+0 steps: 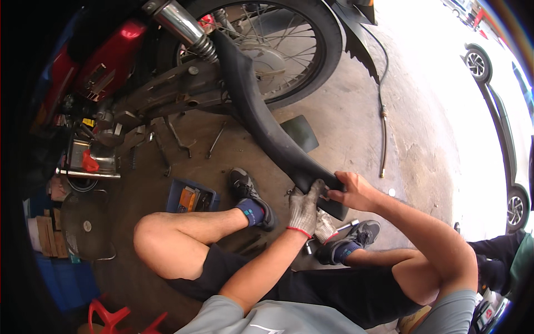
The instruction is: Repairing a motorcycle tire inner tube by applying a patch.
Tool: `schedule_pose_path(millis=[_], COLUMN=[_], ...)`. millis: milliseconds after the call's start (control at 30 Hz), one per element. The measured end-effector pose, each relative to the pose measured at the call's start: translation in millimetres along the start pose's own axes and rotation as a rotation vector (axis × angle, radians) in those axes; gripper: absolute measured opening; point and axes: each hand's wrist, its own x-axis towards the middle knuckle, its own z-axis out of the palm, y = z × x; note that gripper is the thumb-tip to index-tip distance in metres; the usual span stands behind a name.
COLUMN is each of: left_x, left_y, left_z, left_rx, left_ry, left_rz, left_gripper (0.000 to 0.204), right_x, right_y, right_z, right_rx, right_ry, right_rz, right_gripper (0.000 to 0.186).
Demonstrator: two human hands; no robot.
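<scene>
A long black curved part (261,119), smooth and tapering, runs from beside the shock absorber (182,26) down to my hands. My left hand (303,209), in a pale work glove with a red cuff, grips its near end. My bare right hand (353,191) closes on the right edge of that same end, with its fingertips close to the left thumb. Some small detail between the fingers is too hidden to make out. A second pale glove (325,226) shows just below my left hand. Beside it lies a shiny metal wrench (346,226).
A motorcycle's spoked wheel (328,50) and red bodywork (108,61) stand ahead. Several hand tools (178,136) lie on the floor. A blue box (177,195) sits left of my foot. A cable (384,119) hangs at right. Parked cars (495,117) stand beyond.
</scene>
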Motion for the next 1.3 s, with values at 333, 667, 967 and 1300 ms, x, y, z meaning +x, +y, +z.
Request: schedule_pose_path(millis=[333,667,967,1300], left_x=[-2.4,2.4,-9.4,-2.5], left_y=[1.3,-11.9,10.8,26.6], left_z=[-6.7,0.6,24.4,10.5], left_rx=[-0.026,0.32,0.639,0.711], left_ry=[-0.077,-0.103,-0.175,-0.051], left_rz=[0.0,0.157,0.136,0.523], left_gripper=[0.038,0.034,0.046,0.027], right_x=[5.1,8.9,124.5,246.6], right_y=[12.8,-20.8,-228.9,-269.7], right_z=[-6.8,-27.5,-88.5,-112.6], right_rx=[0.032,-0.148,-0.436,-0.647], right_ry=[0.026,0.286,0.636,0.842], right_rz=[0.062,-0.114,-0.423,-0.224], right_gripper=[0.03,0.045,0.048,0.027])
